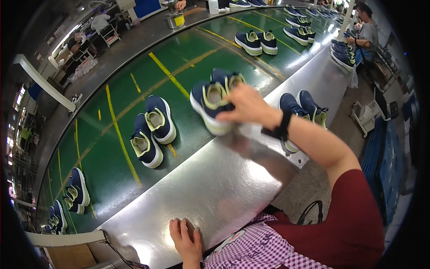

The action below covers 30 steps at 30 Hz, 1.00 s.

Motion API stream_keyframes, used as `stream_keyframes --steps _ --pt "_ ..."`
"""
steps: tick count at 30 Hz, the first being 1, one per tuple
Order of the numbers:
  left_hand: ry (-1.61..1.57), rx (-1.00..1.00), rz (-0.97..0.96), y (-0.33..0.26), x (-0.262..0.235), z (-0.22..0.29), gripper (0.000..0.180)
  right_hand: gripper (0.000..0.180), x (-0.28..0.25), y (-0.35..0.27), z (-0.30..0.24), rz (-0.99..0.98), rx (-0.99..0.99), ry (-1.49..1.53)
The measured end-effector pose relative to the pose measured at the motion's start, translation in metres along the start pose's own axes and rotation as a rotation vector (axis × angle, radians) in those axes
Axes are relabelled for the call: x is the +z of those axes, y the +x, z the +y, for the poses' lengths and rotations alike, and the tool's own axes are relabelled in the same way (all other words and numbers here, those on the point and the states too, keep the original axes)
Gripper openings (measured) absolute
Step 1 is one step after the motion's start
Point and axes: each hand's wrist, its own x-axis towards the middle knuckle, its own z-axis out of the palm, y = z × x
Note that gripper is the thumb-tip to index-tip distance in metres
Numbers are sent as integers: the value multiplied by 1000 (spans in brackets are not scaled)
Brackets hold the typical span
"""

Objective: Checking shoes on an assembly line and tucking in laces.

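- The right hand (pixel 248 107) grips a pair of shoes (pixel 210 105) by the heel end, fingers bent around the rear of the two; motion blurs the fingertips, so I can't make out just where each one presses.
- That pair is at the near edge of the green belt (pixel 101 145), beside the metal table; whether its soles touch the belt I can't tell.
- The shoes look like dark navy fabric, with pale yellow-green lining, round heel openings and thick white soles; the far one is partly covered by the near one and by the hand.
- The left hand (pixel 186 242) rests on the metal table (pixel 179 190), fingers loosely straight, slightly parted and gripping nothing.
- The table is smooth, shiny sheet metal, finely scuffed and streaked with glare.
- The belt is flat and glossy, crossed by yellow stripes and a worn brownish line.
- A matching pair (pixel 165 121) sits on the belt to the left, toes pointing away.
- Another pair (pixel 308 105) stands on the table behind the right wrist, partly hidden by the forearm and black wristband (pixel 284 125).
- The checked apron (pixel 260 246) is purple and white, cut off below.
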Motion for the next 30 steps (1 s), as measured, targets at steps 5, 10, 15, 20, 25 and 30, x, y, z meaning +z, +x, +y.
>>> stream_keyframes --steps 5,10,15,20,25,30 --pt "42 9 67 -3 7 -6 48 51 19 96 43 227 148 -381" --pt "19 -19 86 0 -2 -10 46 43 44 101 -89 -49 -218 202" --pt "5 -21 83 -1 -4 -10 46 71 112 51 -172 61 -367 -142" --pt "-38 2 89 1 -7 -10 45 57 148 84 -175 -101 -158 -121" --pt "-62 -3 102 2 -10 -12 44 55 162 99 -165 -197 -107 -49" --pt "-101 10 134 1 -11 -17 45 47 161 59 -175 110 -200 -26"
